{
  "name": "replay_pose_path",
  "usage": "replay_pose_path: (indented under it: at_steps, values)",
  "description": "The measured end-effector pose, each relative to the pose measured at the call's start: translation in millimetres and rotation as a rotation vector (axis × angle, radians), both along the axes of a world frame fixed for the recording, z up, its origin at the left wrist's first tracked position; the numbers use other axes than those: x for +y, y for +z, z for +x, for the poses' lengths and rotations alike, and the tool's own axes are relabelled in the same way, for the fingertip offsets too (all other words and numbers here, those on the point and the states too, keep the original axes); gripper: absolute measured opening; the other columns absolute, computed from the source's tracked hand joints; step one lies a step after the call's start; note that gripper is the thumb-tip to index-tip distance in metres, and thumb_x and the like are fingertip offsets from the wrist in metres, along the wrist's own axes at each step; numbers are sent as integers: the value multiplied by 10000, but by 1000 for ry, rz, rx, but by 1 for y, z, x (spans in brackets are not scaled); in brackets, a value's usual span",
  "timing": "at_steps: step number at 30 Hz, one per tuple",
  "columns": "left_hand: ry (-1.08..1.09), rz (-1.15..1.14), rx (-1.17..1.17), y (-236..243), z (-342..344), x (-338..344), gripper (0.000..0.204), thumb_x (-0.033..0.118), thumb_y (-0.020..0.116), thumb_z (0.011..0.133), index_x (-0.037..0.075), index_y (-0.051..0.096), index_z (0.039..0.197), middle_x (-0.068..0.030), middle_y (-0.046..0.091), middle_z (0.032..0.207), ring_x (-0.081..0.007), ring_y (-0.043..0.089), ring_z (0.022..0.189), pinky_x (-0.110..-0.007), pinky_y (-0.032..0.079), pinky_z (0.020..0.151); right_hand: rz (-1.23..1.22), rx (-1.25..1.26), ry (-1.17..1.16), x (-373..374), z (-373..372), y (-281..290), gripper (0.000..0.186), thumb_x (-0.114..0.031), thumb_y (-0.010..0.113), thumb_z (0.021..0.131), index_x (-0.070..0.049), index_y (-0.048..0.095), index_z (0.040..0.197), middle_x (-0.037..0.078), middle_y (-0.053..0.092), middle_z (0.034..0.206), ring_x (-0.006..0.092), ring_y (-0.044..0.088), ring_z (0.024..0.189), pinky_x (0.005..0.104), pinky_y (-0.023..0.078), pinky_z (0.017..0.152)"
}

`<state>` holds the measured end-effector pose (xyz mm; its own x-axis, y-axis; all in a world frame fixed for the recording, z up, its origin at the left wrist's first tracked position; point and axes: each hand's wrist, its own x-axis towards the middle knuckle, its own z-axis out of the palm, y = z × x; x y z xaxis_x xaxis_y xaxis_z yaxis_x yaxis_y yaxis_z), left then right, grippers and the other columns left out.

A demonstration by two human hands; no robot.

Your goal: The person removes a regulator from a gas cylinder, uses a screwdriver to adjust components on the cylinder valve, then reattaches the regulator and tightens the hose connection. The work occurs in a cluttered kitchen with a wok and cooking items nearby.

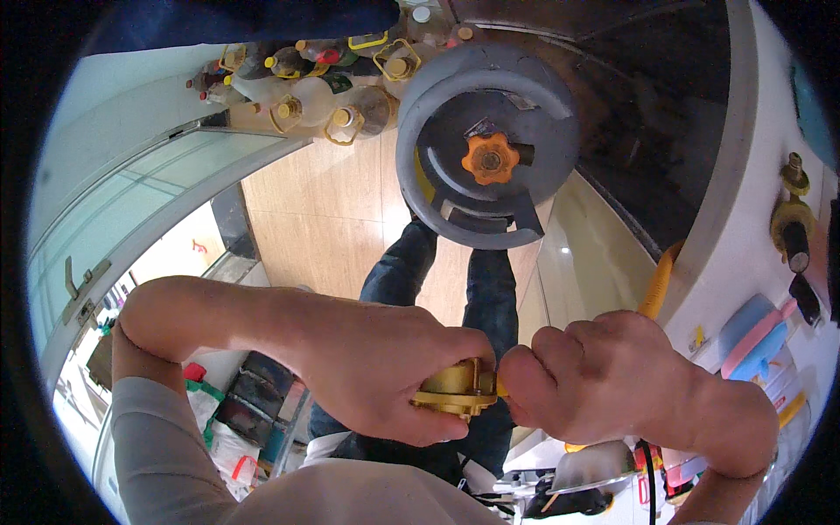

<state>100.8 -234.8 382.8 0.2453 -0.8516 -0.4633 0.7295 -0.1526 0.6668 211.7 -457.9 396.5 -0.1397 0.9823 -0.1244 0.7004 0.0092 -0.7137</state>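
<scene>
My left hand grips a brass-coloured regulator fitting at the lower centre. My right hand is closed on a yellow hose where it meets the fitting; the hose runs up to the right, behind the counter's edge. Beyond my hands stands a grey gas cylinder with an orange valve knob inside its collar.
Several plastic bottles line the back left by a glass door. A white counter on the right holds another brass fitting and coloured plastic items. Assorted boxes and bags lie at lower left.
</scene>
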Motion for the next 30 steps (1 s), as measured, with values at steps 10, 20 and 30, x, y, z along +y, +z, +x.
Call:
replay_pose_path:
  at_steps: [10, 20, 30]
  values:
    - [186, 414, -334, 22, -12, -6, 452, 296, 731, 893, -70, 517, 1048, -240, 678, 861, -412, 697, 709, -449, 573, 644, 58, -148, -129, 1, -9, -16, 252, -205, 733, 765, -114, 594, 955, 10, 516, 682, 155, 577, 541, 302, 454, 486]
    - [68, 571, -723, 31, -23, -8, 442, 204, 695, 875, -195, 538, 981, -222, 624, 803, -334, 695, 615, -374, 541, 476, -565, 495, -161, 23, 0, 0, 345, -300, 671, 925, -55, 568, 1145, 134, 720, 878, 367, 722, 785, 478, 563, 694]
    - [16, 579, -929, 36, -27, -8, 312, 148, 646, 856, -150, 576, 920, -138, 555, 733, -232, 597, 547, -343, 524, 479, -867, 611, 100, 51, 12, -3, 321, -392, 569, 1025, -74, 569, 1064, 166, 705, 837, 393, 706, 787, 522, 545, 705]
